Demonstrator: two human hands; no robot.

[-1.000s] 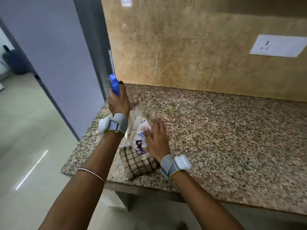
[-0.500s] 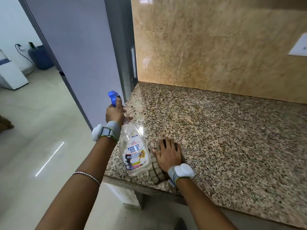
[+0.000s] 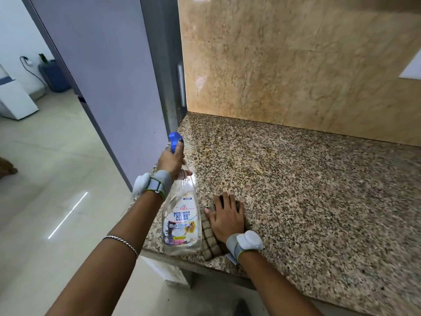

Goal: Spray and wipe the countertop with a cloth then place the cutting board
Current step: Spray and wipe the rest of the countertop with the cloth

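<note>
My left hand (image 3: 171, 161) grips the neck of a clear spray bottle (image 3: 182, 221) with a blue trigger head, held above the left end of the speckled granite countertop (image 3: 307, 190). My right hand (image 3: 226, 216) lies flat, fingers spread, pressing a brown checked cloth (image 3: 210, 241) onto the counter near its front edge, just right of the bottle. Most of the cloth is hidden under the palm. No cutting board is in view.
A tan stone backsplash (image 3: 284, 65) rises behind the counter, with a white socket plate (image 3: 412, 69) at the right edge. A tall grey fridge side (image 3: 102, 65) stands against the counter's left end. Glossy floor (image 3: 45, 201) lies to the left and below.
My right hand came down from the bottle onto the cloth and flattened it on the counter. The bottle in my left hand stayed raised, and the view shifted left.
</note>
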